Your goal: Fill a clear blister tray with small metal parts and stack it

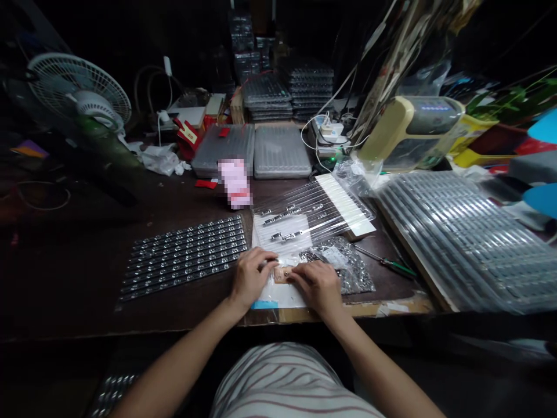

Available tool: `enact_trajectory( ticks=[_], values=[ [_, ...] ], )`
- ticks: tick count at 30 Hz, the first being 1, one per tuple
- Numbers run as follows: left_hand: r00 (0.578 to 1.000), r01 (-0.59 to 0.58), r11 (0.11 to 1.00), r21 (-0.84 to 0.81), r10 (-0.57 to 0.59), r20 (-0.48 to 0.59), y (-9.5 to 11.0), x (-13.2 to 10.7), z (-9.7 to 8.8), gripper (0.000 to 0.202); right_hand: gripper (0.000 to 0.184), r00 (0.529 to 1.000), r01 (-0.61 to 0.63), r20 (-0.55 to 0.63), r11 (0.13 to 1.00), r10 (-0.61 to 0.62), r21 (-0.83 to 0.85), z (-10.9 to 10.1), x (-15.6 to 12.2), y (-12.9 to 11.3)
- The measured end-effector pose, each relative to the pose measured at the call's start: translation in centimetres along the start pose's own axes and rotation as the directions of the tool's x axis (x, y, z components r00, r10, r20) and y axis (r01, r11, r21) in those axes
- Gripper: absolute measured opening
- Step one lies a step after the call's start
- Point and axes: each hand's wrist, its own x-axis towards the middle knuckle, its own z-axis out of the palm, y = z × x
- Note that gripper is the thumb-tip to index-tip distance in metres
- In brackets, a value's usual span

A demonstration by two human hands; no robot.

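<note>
My left hand [251, 277] and my right hand [316, 285] rest close together on a clear plastic sheet [308, 212], with their fingers curled down. Between the fingertips lies a small tan patch [284, 274], and my right fingers touch it. Several small metal parts [281, 235] lie in rows under the plastic, over a white paper sheet [278, 235]. To the left of my left hand, a grid of shiny metal parts [183, 258] lies on the bench. A bag of metal parts [354, 270] sits by my right hand.
A green-handled screwdriver [385, 264] lies to the right. Plastic-wrapped trays [461, 244] are piled at the right, and grey cases [223, 151] and stacked trays [266, 98] stand behind. A fan [80, 90] stands at back left. The bench's front edge [130, 332] runs below my arms.
</note>
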Motion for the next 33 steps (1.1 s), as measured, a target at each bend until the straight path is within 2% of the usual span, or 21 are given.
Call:
enact_trajectory(
  ticks=[4, 7, 12, 16, 19, 22, 24, 27, 30, 33],
  values=[
    [0.993, 0.069, 0.955, 0.289, -0.039, -0.11, -3.2, -0.9, -3.1, 0.005, 0.015, 0.999, 0.024, 0.023, 1.0, -0.024, 0.012, 1.2, 0.2, -0.8],
    [0.99, 0.086, 0.924, 0.373, -0.035, -0.14, -4.6, -1.8, -4.0, 0.007, 0.016, 0.999, 0.031, 0.04, 0.999, -0.032, 0.024, 1.5, 0.1, -0.6],
    [0.989, 0.049, 0.909, 0.415, 0.013, -0.145, -4.7, -2.5, -4.2, 0.009, 0.015, 0.997, 0.057, 0.049, 0.998, -0.057, -0.001, 1.6, 0.1, -0.8],
    [0.989, 0.078, 0.886, 0.457, -0.01, -0.15, -4.8, -2.9, -4.7, 0.01, 0.013, 0.994, 0.081, 0.07, 0.996, -0.078, -0.042, 1.6, 0.3, -1.1],
    [0.988, 0.082, 0.881, 0.467, -0.011, -0.151, -5.0, -3.4, -5.2, 0.009, 0.019, 0.992, 0.098, 0.084, 0.989, -0.089, -0.114, 0.8, 0.0, -0.6],
    [0.99, 0.072, 0.885, 0.459, -0.007, -0.141, -4.8, -3.1, -5.7, 0.011, 0.027, 0.995, 0.081, 0.073, 0.963, -0.064, -0.259, -0.6, -0.8, 1.0],
    [0.991, 0.054, 0.895, 0.443, 0.005, -0.132, -4.6, -1.9, -5.7, 0.013, 0.026, 0.996, 0.074, 0.076, 0.945, -0.052, -0.32, -1.3, -1.3, 2.2],
    [0.995, -0.013, 0.915, 0.403, 0.051, -0.083, -4.3, 1.7, -4.9, 0.012, 0.023, 0.996, 0.071, 0.071, 0.949, -0.052, -0.306, -1.6, -1.8, 3.3],
    [0.997, -0.059, 0.927, 0.371, 0.073, -0.025, -4.1, 6.2, -2.8, 0.012, 0.019, 0.999, 0.031, 0.023, 0.964, -0.026, -0.263, -1.1, -1.7, 3.4],
    [1.0, -0.028, 0.936, 0.35, 0.025, 0.014, -4.1, 9.6, -0.6, 0.009, 0.017, 1.0, 0.005, -0.021, 0.978, -0.009, -0.211, -0.8, -1.5, 3.3]
  ],
)
